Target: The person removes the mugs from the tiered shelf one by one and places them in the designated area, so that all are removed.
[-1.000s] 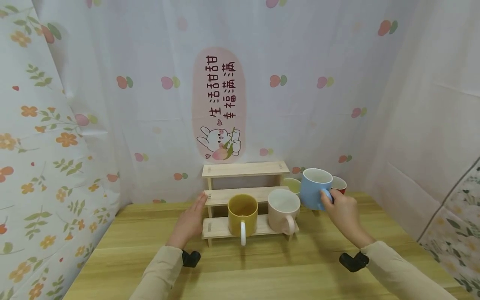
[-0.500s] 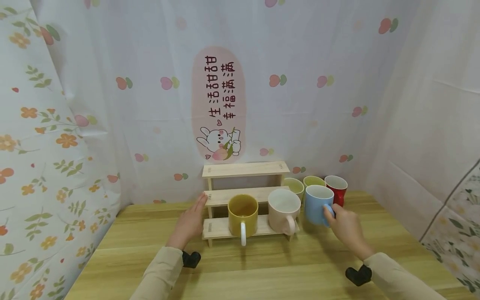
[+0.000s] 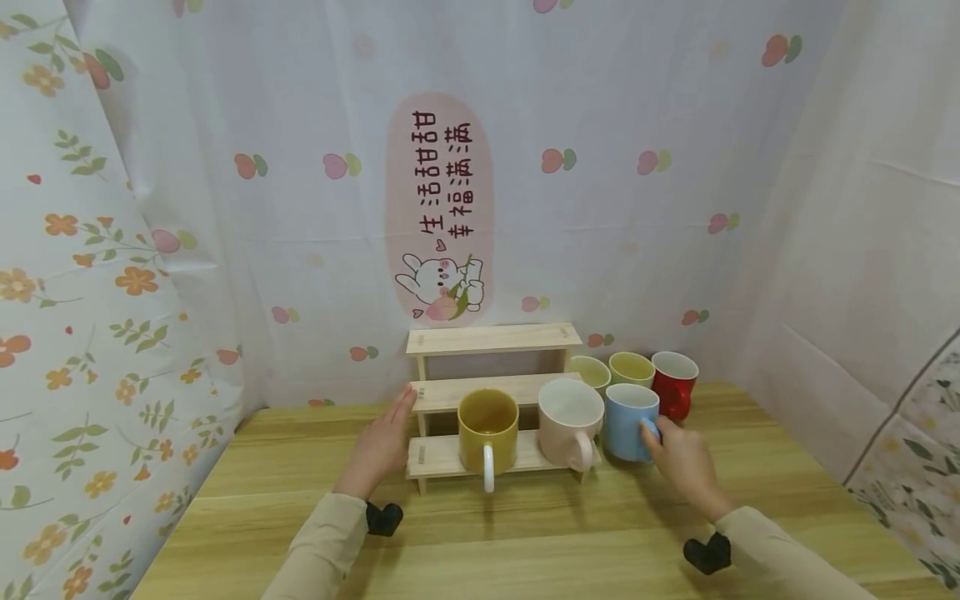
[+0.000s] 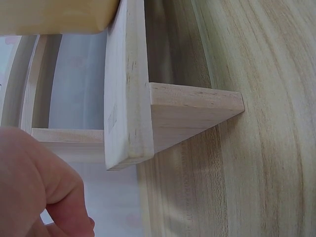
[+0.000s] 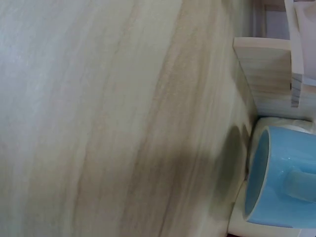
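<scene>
By its handle, my right hand (image 3: 684, 467) holds a light blue mug (image 3: 624, 425) just right of the wooden step shelf (image 3: 442, 396). The mug is upright and low over the table; whether its base touches the wood I cannot tell. The right wrist view shows the blue mug (image 5: 296, 153) at its right edge, with the hand out of sight. My left hand (image 3: 378, 446) has its extended fingers against the left end of the shelf's middle tier. On the bottom tier stand a mustard mug (image 3: 477, 433) with a white handle and a pale pink mug (image 3: 561, 433), handles toward me.
Behind the blue mug stand a red mug (image 3: 678, 398) with a white inside and two cups with yellow-green insides, one yellow-green cup (image 3: 632, 367) beside the red mug. The wood-grain table (image 3: 525, 550) meets a patterned curtain (image 3: 300, 200) at the back.
My right hand has lowered the blue mug toward the table and brought it nearer me, then slightly left, uncovering the red mug and a yellow-green cup. The left hand stays at the shelf.
</scene>
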{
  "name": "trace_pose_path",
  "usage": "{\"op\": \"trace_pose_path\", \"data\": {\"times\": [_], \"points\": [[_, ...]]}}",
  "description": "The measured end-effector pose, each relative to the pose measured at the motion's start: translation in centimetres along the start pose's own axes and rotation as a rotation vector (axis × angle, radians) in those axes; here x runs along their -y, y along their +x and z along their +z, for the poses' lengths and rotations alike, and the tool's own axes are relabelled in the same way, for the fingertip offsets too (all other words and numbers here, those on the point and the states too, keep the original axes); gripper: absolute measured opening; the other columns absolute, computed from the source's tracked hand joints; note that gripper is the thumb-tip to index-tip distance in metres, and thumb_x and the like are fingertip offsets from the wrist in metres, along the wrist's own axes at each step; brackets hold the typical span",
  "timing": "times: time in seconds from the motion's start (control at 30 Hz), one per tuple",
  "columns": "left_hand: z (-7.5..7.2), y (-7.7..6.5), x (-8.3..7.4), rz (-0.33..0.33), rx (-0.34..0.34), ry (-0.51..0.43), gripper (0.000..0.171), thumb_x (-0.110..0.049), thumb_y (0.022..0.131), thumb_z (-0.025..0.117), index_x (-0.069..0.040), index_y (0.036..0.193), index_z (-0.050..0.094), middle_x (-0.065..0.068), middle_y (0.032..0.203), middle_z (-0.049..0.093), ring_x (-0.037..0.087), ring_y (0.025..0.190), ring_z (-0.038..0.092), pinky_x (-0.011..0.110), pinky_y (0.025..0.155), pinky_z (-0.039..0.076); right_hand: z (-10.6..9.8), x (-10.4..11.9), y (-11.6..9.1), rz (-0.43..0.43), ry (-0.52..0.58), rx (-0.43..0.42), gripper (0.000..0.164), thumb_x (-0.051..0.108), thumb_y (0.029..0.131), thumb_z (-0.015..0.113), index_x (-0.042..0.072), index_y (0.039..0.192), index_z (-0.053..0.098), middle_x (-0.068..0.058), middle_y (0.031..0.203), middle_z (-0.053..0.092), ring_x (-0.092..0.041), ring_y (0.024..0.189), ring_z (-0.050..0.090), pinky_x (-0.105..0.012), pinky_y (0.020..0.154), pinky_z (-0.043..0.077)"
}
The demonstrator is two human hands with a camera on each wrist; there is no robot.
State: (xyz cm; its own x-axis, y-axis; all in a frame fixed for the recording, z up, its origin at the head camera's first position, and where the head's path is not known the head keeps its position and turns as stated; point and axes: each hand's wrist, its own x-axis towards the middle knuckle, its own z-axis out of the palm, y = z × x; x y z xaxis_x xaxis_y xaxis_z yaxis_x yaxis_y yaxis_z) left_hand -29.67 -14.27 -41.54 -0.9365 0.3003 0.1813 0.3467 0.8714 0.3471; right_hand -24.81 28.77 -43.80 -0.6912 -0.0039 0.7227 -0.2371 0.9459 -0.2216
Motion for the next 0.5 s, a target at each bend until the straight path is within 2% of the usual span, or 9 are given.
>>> {"op": "trace_pose_path", "data": {"times": [0.2,0.5], "points": [[0.02,-0.13,-0.1,0.008,-0.005,0.016,0.071,0.009,0.088,0.05,-0.008,0.152,0.023,0.009,0.159,0.02,0.045,0.126,0.046,0.065,0.095,0.04,0.32,-0.03,-0.45,0.034,0.009,0.041,0.022,0.006,0.082,0.066,0.004,0.066,0.051,-0.005,0.05,0.046,-0.019,0.042,0.04,-0.033,0.039,0.034],[0.03,-0.11,0.04,0.008,-0.01,0.004,0.074,0.013,0.086,0.049,-0.009,0.152,0.023,0.009,0.16,0.019,0.046,0.127,0.045,0.064,0.096,0.039,1.03,0.22,-0.52,0.069,-0.006,0.082,0.026,0.008,0.085,0.064,0.005,0.063,0.049,-0.004,0.048,0.043,-0.02,0.042,0.039,-0.034,0.04,0.032]]}}
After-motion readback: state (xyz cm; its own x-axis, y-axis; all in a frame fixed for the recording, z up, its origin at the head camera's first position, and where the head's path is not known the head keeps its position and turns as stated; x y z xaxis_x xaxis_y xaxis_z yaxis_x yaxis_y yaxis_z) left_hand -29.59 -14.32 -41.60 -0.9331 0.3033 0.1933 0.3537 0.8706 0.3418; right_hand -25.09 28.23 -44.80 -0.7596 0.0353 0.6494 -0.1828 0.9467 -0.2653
